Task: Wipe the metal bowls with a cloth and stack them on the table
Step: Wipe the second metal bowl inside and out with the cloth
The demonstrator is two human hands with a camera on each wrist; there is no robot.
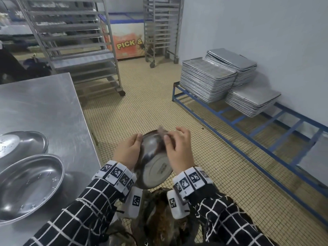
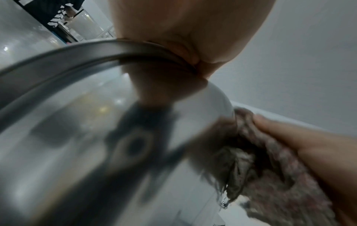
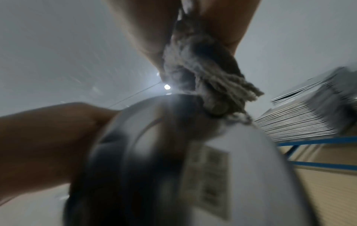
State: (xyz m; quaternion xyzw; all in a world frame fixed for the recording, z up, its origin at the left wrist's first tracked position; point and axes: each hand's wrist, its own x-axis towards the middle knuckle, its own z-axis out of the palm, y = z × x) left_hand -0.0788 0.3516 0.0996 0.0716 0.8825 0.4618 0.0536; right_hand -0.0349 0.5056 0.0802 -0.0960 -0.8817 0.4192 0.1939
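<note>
A metal bowl (image 1: 153, 160) is held upside down and tilted over the floor, its labelled base facing me. My left hand (image 1: 130, 150) grips its left rim (image 2: 108, 50). My right hand (image 1: 179, 148) holds a grey-brown cloth (image 1: 162, 132) bunched against the bowl's far outer wall. The cloth (image 2: 270, 160) is frayed and pressed on the bowl (image 2: 96, 137) in the left wrist view; in the right wrist view the cloth (image 3: 203, 73) sits bunched between fingers above the bowl (image 3: 173, 152). Two more metal bowls (image 1: 30, 183) (image 1: 23, 144) lie on the steel table (image 1: 40, 103) at left.
Tray racks on wheels (image 1: 71, 41) stand behind the table. Stacks of metal trays (image 1: 209, 79) rest on a blue frame (image 1: 248, 139) along the right wall. A dark bundle (image 1: 159, 219) lies below my wrists. Tiled floor (image 1: 150, 103) stretches between table and frame.
</note>
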